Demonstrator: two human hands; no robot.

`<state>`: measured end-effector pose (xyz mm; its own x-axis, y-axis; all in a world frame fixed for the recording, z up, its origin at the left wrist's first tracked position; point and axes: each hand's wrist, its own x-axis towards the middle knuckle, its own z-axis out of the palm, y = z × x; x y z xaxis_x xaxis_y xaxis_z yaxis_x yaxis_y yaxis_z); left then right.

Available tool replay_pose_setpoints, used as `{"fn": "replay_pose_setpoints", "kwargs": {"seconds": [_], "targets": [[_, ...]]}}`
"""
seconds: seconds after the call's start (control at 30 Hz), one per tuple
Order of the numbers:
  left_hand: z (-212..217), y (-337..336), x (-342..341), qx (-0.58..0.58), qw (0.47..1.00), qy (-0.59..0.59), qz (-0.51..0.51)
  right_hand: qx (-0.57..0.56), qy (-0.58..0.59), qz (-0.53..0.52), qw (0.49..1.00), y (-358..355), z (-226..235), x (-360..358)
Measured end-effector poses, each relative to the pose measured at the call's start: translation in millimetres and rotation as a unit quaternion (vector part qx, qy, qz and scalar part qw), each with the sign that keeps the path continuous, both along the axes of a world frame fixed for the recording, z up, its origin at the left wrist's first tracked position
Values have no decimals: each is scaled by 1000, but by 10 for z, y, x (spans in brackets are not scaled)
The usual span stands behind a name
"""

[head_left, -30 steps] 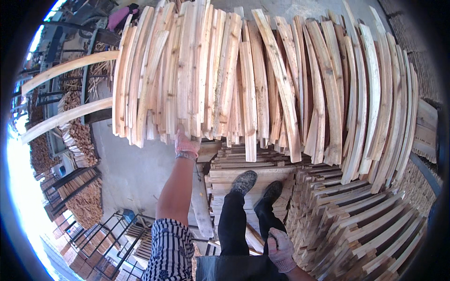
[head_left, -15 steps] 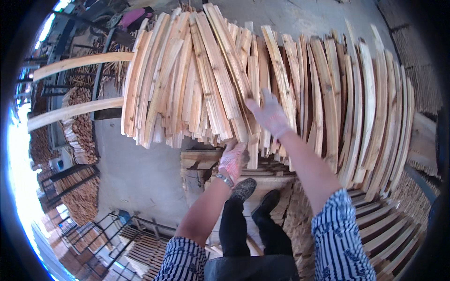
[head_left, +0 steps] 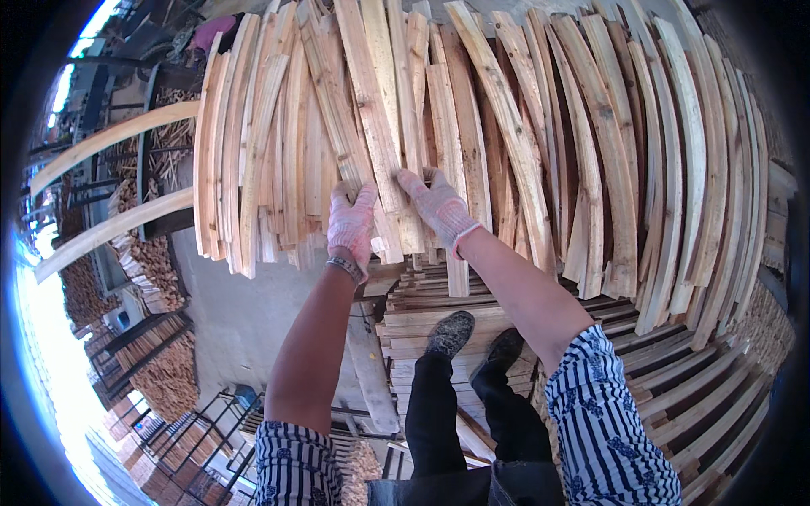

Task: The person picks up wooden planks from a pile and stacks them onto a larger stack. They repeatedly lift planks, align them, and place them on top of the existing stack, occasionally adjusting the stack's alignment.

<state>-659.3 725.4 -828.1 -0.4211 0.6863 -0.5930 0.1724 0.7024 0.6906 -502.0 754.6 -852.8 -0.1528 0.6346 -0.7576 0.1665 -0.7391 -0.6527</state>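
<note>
Long pale wooden strips (head_left: 371, 110) lie side by side in a wide layer in front of me, their near ends toward me. My left hand (head_left: 351, 218), in a pinkish-white knit glove, grips the left side of a small bunch of strips near their ends. On the other side of that bunch, my right hand (head_left: 437, 205), gloved the same way, has its thumb and fingers closed on the strips. The fingertips of both hands are partly hidden among the wood. To the right, darker and more widely spaced strips (head_left: 603, 152) continue the layer.
Two long boards (head_left: 118, 223) jut out at the left. Beneath the layer is a stack of timber (head_left: 447, 325), where my shoes (head_left: 451, 333) rest. Stacked wood (head_left: 160, 379) and metal racks (head_left: 202, 438) stand at left. A person in purple (head_left: 211, 34) is at the far left.
My left hand has moved up from the strip ends onto the bunch's left side. My right hand has come down and left, closing on the bunch. The view has shifted toward the pile.
</note>
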Motion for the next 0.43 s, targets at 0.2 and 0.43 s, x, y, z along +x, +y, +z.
{"fn": "replay_pose_setpoints", "kwargs": {"seconds": [0.2, 0.43], "targets": [[222, -19, 316, -18, 995, 74, -65, 20, -78, -40, 996, -47, 4, -92], [695, -1194, 257, 47, 967, -220, -121, 17, -17, -16, 1000, -1100, 725, 544]]}}
